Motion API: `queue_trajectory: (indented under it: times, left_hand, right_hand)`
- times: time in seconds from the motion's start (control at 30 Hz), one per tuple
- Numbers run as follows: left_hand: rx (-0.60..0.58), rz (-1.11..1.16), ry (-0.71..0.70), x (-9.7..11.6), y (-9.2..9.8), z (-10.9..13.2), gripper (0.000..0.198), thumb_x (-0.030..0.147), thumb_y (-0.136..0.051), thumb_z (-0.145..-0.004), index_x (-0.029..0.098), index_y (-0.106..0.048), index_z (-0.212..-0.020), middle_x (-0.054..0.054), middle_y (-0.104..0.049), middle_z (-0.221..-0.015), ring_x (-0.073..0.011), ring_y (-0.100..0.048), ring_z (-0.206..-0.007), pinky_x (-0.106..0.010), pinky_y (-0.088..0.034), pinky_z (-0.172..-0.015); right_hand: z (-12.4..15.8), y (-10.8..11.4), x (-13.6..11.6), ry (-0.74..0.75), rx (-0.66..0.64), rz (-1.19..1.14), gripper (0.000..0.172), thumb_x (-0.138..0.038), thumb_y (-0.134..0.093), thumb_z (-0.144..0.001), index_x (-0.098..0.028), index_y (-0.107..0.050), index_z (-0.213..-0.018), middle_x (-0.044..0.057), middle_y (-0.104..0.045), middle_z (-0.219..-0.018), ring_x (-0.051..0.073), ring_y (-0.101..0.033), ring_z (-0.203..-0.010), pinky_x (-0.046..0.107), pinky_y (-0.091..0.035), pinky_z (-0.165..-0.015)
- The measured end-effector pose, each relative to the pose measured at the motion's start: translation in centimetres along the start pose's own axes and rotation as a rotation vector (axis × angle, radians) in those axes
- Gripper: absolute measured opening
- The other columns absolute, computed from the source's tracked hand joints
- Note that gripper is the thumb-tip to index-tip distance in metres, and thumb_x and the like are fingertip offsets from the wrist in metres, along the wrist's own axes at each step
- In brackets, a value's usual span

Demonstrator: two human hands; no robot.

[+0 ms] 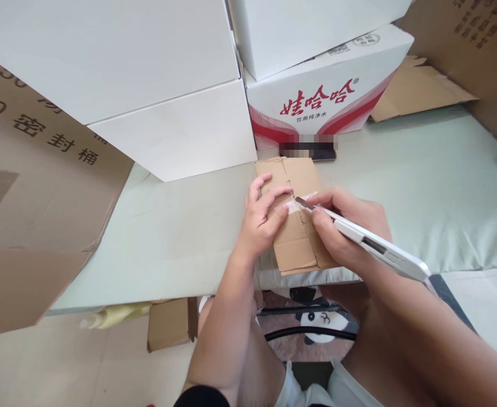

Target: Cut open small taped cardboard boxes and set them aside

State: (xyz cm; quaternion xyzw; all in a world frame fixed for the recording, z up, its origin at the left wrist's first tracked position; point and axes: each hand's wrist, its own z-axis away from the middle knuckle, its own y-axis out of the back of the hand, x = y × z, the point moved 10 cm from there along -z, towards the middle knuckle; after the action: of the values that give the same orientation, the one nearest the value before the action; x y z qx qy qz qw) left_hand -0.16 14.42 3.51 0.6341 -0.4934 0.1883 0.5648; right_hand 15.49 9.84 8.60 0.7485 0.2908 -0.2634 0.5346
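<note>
Cardboard box [295, 252] lies on the pale-green cover [172, 232], long axis pointing away from the person. Left hand [263, 217] rests splayed on its left half; right hand [352, 217] grips a white knife [403, 263], blade tip at the tape [291, 207].

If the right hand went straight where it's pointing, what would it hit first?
Likely the index finger of the left hand: the utility knife in the right hand points that way, across the tape on the cardboard box. Depth is unclear; the blade may meet the tape first.
</note>
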Motion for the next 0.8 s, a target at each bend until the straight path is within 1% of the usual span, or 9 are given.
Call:
queue_trajectory:
  times: [0.2,0.4,0.5,0.6,0.73,0.8]
  left_hand:
    - [-0.011,-0.017,-0.013,0.02,-0.05,0.01,0.042,0.053,-0.050,-0.100,0.026,-0.067,-0.126,-0.012,-0.040,-0.154,-0.0312,-0.035,-0.152,-0.050,-0.030,-0.126]
    - [-0.015,-0.017,-0.006,-0.05,-0.06,-0.02,0.043,0.054,-0.050,-0.100,0.025,-0.067,-0.125,-0.012,-0.040,-0.154,-0.0314,-0.033,-0.153,-0.050,-0.029,-0.127]
    - [-0.012,-0.009,-0.005,-0.04,-0.05,-0.02,0.042,0.054,-0.050,-0.100,0.025,-0.067,-0.125,-0.012,-0.041,-0.153,-0.0317,-0.034,-0.152,-0.050,-0.030,-0.126]
    - [-0.011,-0.007,-0.002,-0.07,-0.05,-0.02,0.043,0.055,-0.050,-0.100,0.026,-0.067,-0.125,-0.011,-0.041,-0.153,-0.0318,-0.034,-0.153,-0.051,-0.030,-0.126]
    - [-0.011,0.003,-0.010,0.01,-0.05,-0.03,0.045,0.056,-0.048,-0.100,0.024,-0.067,-0.125,-0.012,-0.040,-0.153,-0.0312,-0.033,-0.153,-0.049,-0.029,-0.127]
    - [-0.017,-0.001,-0.010,-0.01,-0.08,-0.03,0.046,0.057,-0.048,-0.100,0.024,-0.067,-0.126,-0.012,-0.039,-0.154,-0.0310,-0.033,-0.153,-0.048,-0.029,-0.127]
  right_hand:
    - [0.16,-0.14,0.22,0.007,0.000,0.010,0.020,-0.031,-0.052,-0.085,-0.027,-0.072,-0.090,0.000,-0.076,-0.074,0.018,-0.069,-0.065,0.029,-0.049,-0.063]
    - [0.28,-0.36,0.55,-0.017,-0.029,-0.009,0.017,-0.028,-0.053,-0.084,-0.029,-0.069,-0.088,0.000,-0.080,-0.085,0.019,-0.071,-0.068,0.030,-0.051,-0.065]
    - [0.35,-0.24,0.57,-0.009,-0.017,-0.020,0.016,-0.027,-0.053,-0.083,-0.028,-0.068,-0.087,0.000,-0.078,-0.080,0.018,-0.068,-0.063,0.029,-0.050,-0.063]
    - [0.39,-0.13,0.47,0.008,0.003,-0.041,0.016,-0.027,-0.053,-0.083,-0.027,-0.069,-0.087,0.000,-0.077,-0.078,0.017,-0.067,-0.063,0.028,-0.049,-0.063]
    - [0.31,0.04,0.40,0.005,0.024,-0.037,0.019,-0.029,-0.053,-0.084,-0.026,-0.071,-0.088,0.000,-0.075,-0.072,0.016,-0.065,-0.059,0.027,-0.047,-0.060]
    - [0.23,0.03,0.36,0.001,0.018,-0.028,0.020,-0.029,-0.053,-0.085,-0.025,-0.072,-0.089,0.000,-0.076,-0.074,0.016,-0.066,-0.061,0.027,-0.047,-0.061]
